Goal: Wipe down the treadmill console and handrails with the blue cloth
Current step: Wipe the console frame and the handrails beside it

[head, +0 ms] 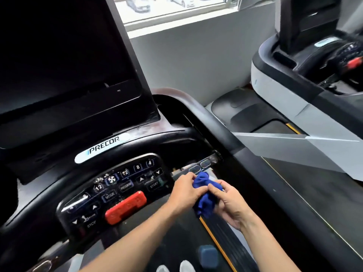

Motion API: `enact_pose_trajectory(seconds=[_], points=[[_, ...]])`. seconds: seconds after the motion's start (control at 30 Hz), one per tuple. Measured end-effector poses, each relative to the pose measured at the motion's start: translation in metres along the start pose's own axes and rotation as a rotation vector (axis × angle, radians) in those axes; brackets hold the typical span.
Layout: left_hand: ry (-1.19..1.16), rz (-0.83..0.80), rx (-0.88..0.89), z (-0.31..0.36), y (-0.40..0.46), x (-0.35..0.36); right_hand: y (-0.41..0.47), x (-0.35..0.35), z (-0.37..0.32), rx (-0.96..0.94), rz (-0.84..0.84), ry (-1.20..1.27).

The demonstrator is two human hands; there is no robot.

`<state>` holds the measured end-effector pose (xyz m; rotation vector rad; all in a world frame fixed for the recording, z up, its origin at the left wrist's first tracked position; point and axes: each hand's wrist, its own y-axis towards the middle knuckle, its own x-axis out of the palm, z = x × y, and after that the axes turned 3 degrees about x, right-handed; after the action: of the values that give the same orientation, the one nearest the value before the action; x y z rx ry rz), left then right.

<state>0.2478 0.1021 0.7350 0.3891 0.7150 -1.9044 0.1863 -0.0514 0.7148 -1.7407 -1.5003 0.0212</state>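
Bunching the cloth (204, 195) between my hands, left (185, 193) and right (229, 205) both pinching it, I hold it just beside the console (110, 191), above the belt (225, 238). Beyond: handrail (212, 122), second treadmill (294, 91), wall, window (176, 8).

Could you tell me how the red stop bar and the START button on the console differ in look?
The red stop bar is a large, raised, bright red block; the START button is a small, flat, dark key with white lettering. The stop bar sits lower, nearer the person; the START button sits nearer the blue cloth. Both are on the same control panel.
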Motion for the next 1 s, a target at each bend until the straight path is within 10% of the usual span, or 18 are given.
enact_pose_trajectory(seconds=[0.17, 0.37, 1.0], points=[[0.204, 0.028, 0.097, -0.004, 0.005, 0.012, 0.014, -0.014, 0.002, -0.106, 0.313, -0.043], [0.632, 0.137, 0.365, -0.019, 0.03, 0.006, 0.06, -0.005, -0.022, -0.675, 0.722, -0.722], [0.679, 0.196, 0.291, -0.042, 0.075, 0.039, 0.13, -0.038, 0.008, -0.75, 0.515, -1.53]])
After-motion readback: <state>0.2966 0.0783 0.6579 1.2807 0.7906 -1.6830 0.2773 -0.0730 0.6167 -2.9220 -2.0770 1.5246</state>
